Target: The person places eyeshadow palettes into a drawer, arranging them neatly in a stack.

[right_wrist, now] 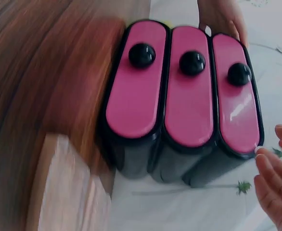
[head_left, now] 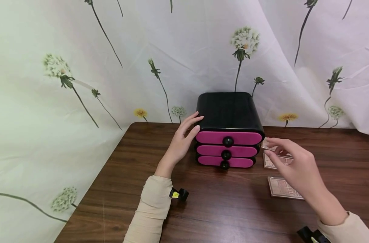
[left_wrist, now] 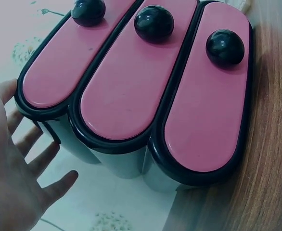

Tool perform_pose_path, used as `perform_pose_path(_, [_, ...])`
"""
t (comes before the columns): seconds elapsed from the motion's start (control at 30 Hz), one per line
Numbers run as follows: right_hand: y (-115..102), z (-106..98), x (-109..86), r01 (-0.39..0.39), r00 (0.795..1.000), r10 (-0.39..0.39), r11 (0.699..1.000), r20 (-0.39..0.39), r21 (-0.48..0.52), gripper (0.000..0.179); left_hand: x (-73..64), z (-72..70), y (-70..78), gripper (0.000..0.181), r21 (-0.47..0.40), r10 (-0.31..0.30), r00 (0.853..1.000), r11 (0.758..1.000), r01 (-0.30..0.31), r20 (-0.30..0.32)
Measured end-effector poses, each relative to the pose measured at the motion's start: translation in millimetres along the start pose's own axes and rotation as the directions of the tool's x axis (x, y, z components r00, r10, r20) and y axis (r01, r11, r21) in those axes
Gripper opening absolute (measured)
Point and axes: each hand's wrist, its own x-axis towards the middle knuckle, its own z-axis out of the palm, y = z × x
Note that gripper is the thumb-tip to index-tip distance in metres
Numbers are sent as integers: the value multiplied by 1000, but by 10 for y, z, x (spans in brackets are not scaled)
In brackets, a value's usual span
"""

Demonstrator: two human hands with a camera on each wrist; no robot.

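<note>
A small black drawer box [head_left: 230, 109] with three pink drawer fronts [head_left: 210, 151] and round black knobs [head_left: 228, 141] stands near the back of the table, its drawers pushed in. My left hand [head_left: 181, 141] rests against its left side near the top front edge, fingers spread and fairly straight; the left wrist view also has this hand [left_wrist: 13, 163] beside the box. Off the box's right front corner hovers my right hand [head_left: 298, 165], with thumb and fingers apart, bent loosely and holding nothing. In the right wrist view its fingertips [right_wrist: 271, 175] are close to that corner; contact is unclear.
To the right of the box several flat, clear-lidded makeup palettes lie on the brown wooden table [head_left: 227, 206]; the nearest palette [head_left: 283, 187] is partly under my right hand. A white cloth [head_left: 196, 60] with dandelion prints hangs behind the table.
</note>
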Motion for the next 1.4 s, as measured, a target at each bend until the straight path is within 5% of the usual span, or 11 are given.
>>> perform_pose_path(0.17, [-54,205,19,18,1000,-16,995,-24,94,36,-2,5,15,40,2,-20,1000,1000,20,12])
perform_pose_path(0.5, [-233,489,82,-131,990,123,985,75,113,36,-100,-48,427,41,-16,-84,996,996,84,32])
perform_pose_path(0.67, [-269,605,123,-188,979,175,973,101,137,32,-107,-56,467,40,-19,-84,996,996,84,24])
perform_pose_path(0.9, [-280,735,167,-233,970,214,956,115,180,33,-82,-57,452,41,-17,-82,996,996,82,28])
perform_pose_path(1.13, [-287,793,185,-258,962,236,951,141,170,36,-6,-9,125,40,-12,-55,998,998,55,9])
perform_pose_path(1.4, [-287,822,181,-240,968,221,956,122,168,35,-5,1,59,39,4,-37,999,999,37,-7])
